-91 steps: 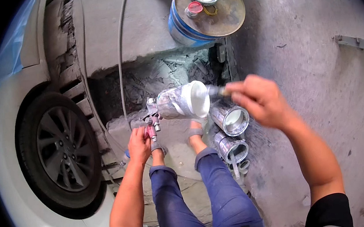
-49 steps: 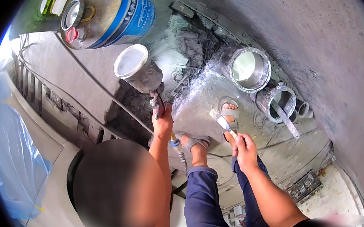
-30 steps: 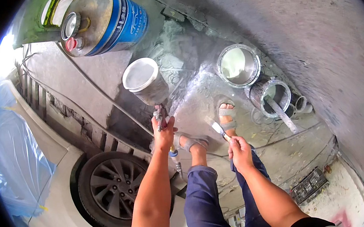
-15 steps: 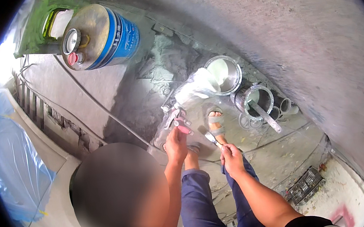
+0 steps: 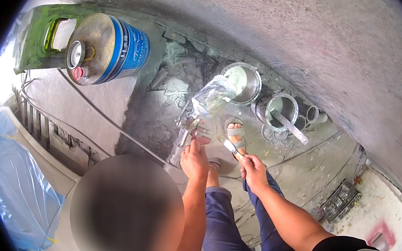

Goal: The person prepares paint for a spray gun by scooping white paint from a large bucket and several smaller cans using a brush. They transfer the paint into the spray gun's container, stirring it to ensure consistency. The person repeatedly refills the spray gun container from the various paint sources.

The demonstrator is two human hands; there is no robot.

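Observation:
In my left hand (image 5: 195, 160) is a small reddish-pink piece (image 5: 202, 140), gripped between closed fingers. Just beyond it is a silvery metal tool with a spray-gun-like shape (image 5: 189, 129); whether the pink piece is joined to it I cannot tell. My right hand (image 5: 254, 170) is closed around the handle of a small paintbrush (image 5: 231, 146), its pale bristles pointing away from me, up and left. A clear plastic-wrapped cylinder (image 5: 210, 97) lies beyond the metal tool, against an open metal can (image 5: 254, 88) with pale greenish contents.
Right of that can stands another open can (image 5: 290, 102) with a stick (image 5: 292, 128) in it. Tape-like rings (image 5: 312, 113) lie beside it. A blue drum (image 5: 126, 47) is at the far left, near a hose (image 5: 104, 116). A concrete wall (image 5: 334, 38) runs along the right.
My left hand and the pink piece have turned slightly, so the piece shows a duller side. The brush has tipped a little to the left. The whole view has shifted slightly.

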